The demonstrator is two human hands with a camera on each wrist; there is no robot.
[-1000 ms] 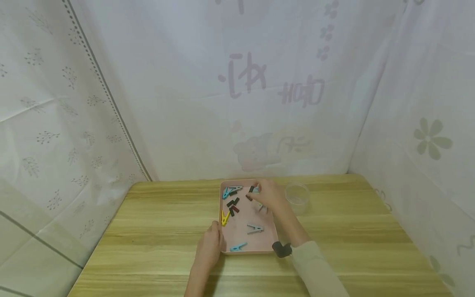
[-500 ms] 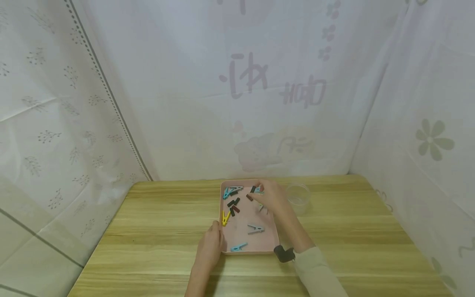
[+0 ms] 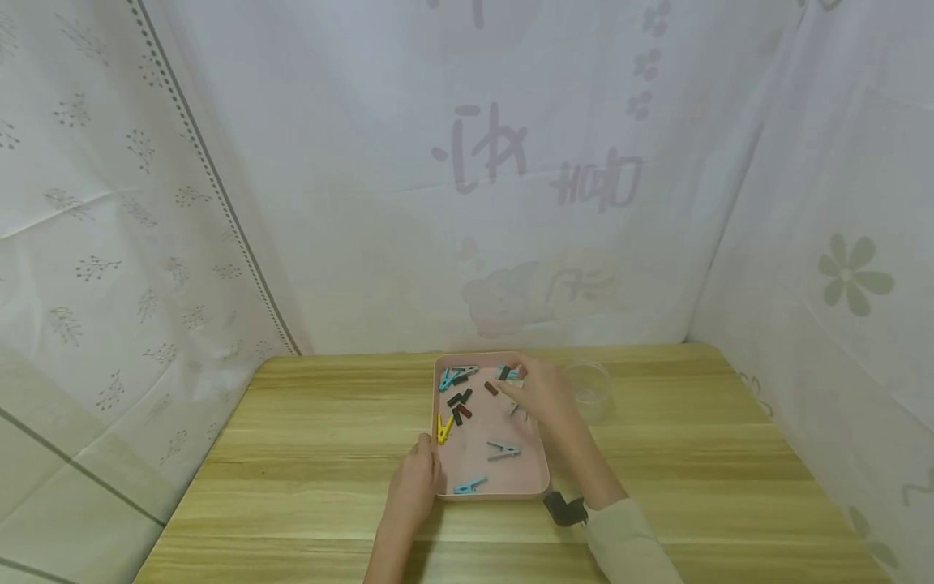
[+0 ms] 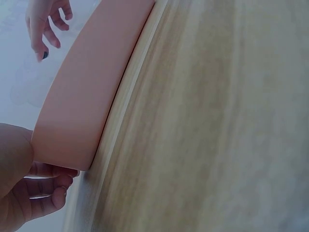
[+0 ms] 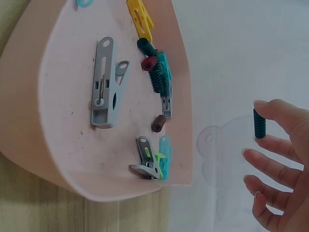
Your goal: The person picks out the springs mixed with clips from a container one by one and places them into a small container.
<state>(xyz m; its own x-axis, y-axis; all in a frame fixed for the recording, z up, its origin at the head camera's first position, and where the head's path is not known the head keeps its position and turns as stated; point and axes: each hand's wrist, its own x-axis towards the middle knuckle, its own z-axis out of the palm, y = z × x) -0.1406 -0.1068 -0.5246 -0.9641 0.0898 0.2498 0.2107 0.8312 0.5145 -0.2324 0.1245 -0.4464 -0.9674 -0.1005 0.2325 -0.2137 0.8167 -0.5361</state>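
My right hand (image 3: 546,393) pinches a small dark green ribbed cylinder (image 5: 259,123) between thumb and index finger, over the far right part of the pink tray (image 3: 467,462). The other fingers are spread in the right wrist view. My left hand (image 3: 413,484) grips the tray's left wall, its fingers (image 4: 50,186) curled at the tray's corner in the left wrist view. Inside lie a brown ribbed cylinder (image 5: 158,123), a red one (image 5: 148,63) and several dark green ones. Around them are a yellow clothespin (image 5: 140,19), a large grey clothespin (image 5: 102,87) and light blue ones.
A clear round container (image 3: 587,383) stands just right of the tray's far end. The wooden table (image 3: 328,454) extends on both sides, and a patterned white curtain (image 3: 379,243) hangs behind it. A black device (image 3: 564,509) is on the right wrist.
My right hand has lifted the dark green ribbed cylinder and moved slightly right, away from the brown one, which stays in the tray. The left hand keeps its hold on the tray.
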